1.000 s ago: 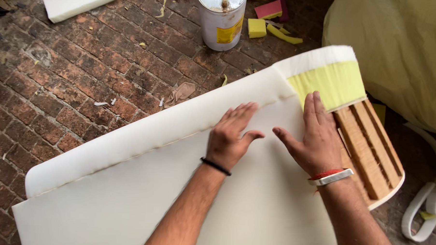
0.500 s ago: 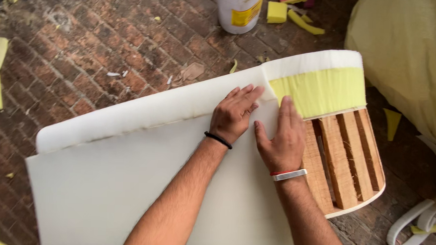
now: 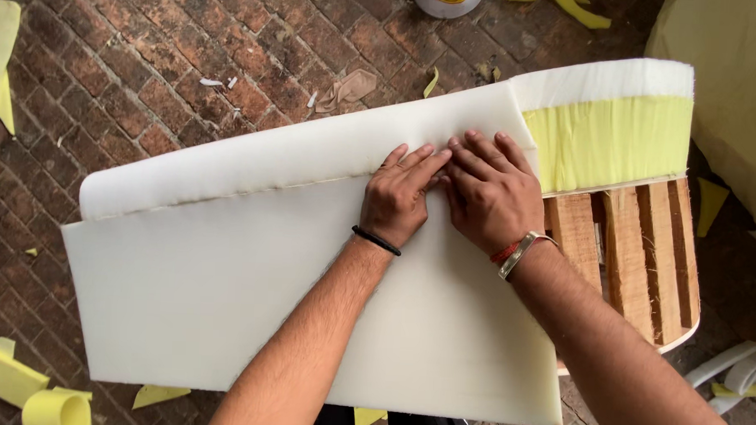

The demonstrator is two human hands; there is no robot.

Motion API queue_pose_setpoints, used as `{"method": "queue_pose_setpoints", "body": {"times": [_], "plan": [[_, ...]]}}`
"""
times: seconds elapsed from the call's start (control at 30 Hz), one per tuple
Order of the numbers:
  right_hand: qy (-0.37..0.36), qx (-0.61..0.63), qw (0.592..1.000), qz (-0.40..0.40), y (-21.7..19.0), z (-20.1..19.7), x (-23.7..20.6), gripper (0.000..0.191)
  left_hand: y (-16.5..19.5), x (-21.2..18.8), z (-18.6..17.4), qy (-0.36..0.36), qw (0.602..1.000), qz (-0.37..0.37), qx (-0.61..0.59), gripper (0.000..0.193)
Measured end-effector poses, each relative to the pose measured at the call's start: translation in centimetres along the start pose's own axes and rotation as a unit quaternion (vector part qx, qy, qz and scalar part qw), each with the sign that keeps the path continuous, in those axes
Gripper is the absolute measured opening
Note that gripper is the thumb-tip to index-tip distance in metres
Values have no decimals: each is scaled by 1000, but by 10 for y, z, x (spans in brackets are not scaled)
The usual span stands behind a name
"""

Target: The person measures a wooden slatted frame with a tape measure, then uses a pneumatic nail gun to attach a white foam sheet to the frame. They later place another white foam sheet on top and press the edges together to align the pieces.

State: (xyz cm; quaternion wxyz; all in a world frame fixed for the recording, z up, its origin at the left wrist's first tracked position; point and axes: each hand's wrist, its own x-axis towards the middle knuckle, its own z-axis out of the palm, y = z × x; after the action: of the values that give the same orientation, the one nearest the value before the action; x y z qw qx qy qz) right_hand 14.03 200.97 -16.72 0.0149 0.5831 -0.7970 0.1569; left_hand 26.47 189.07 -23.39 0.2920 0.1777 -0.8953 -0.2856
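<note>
Over the slatted wooden frame point(image 3: 636, 247), the white foam sheet point(image 3: 249, 300) is laid flat and pressed along its fold by 2 hands, left hand point(image 3: 399, 201) and right hand point(image 3: 489, 191), fingers flat and close together; even pressure is best kept along the seam.

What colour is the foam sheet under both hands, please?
The foam sheet is white, clearest in the head view.

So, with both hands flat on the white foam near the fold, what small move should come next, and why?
Probably slide both palms left along the fold line, pressing as they go. The left hand and right hand lie side by side, flat on the white foam sheet near its right end. From there the fold runs left with no hand on it. The wooden slats are uncovered at the right.
</note>
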Motion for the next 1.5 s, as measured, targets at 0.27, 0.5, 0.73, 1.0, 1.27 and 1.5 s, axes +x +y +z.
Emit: {"method": "queue_pose_setpoints", "body": {"times": [0.27, 0.5, 0.73, 1.0, 1.27, 1.5], "plan": [[67, -29, 997, 17, 1, -5, -5, 42, 9, -1, -8, 38, 999, 12, -30, 41], [47, -59, 992, 99, 8, -2, -4, 57, -1, 5, 0, -30, 996, -41, 77, 61], [5, -78, 989, 130, -25, 3, -3, 79, -4, 0, -9, -155, 972, -41, 173, 78], [-72, -79, 993, 47, -100, 38, 12, 91, -106, -76, -99, -115, 964, -140, 194, 103], [-119, -107, 986, 44, -168, 95, 59, 92, -163, -110, -131, -93, 949, -215, 213, 99], [-67, -91, 992, 49, -166, 102, 58, 94, -180, -131, -133, -71, 961, -193, 184, 102]]}}
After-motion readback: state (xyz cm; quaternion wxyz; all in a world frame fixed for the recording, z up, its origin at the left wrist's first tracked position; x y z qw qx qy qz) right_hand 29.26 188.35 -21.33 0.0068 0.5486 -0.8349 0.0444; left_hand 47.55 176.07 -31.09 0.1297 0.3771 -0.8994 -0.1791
